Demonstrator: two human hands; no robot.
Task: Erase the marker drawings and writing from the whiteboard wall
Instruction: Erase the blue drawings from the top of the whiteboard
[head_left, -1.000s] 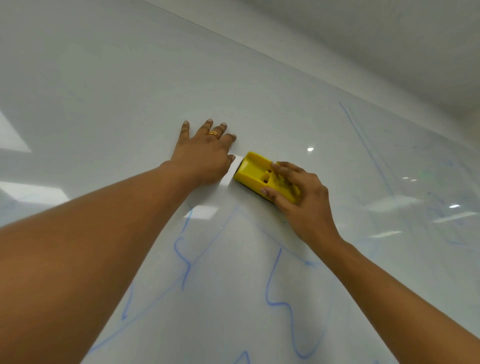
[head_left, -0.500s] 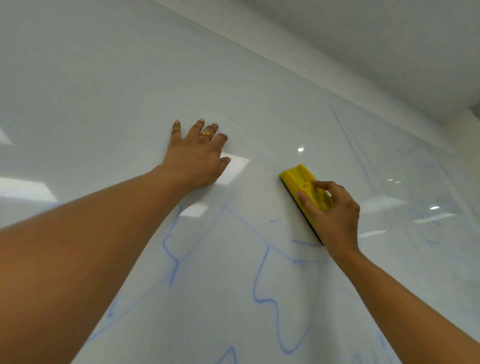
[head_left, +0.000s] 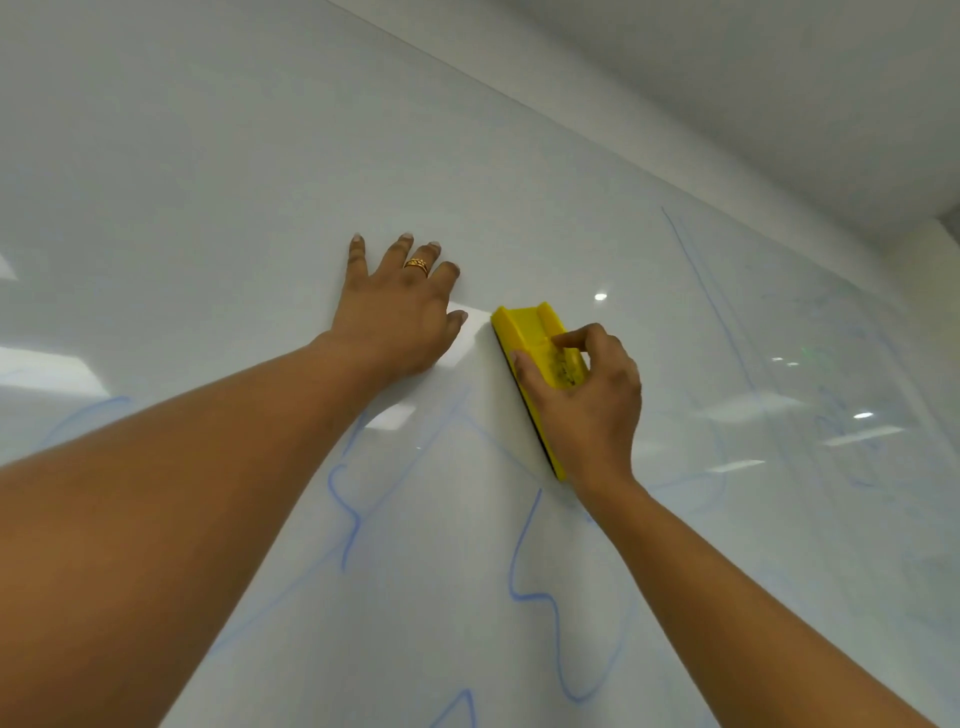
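The glossy whiteboard wall (head_left: 208, 182) fills the view. Blue marker lines (head_left: 535, 592) wander across its lower half, and a fainter long stroke (head_left: 711, 301) with smudged writing sits at the right. My right hand (head_left: 587, 410) grips a yellow eraser (head_left: 530, 332) and holds it flat against the board, lengthwise up and down. My left hand (head_left: 400, 312), wearing a gold ring, rests flat on the board just left of the eraser with fingers spread.
The board's top edge (head_left: 519, 98) runs diagonally under a white wall strip and ceiling (head_left: 727, 78). Ceiling-light reflections (head_left: 862, 415) glint on the board at right and left. A corner of the room shows at the far right.
My right hand swept the eraser right and down, then back left and up beside my left hand. Some blue line under its path has faded. My left hand stayed planted.
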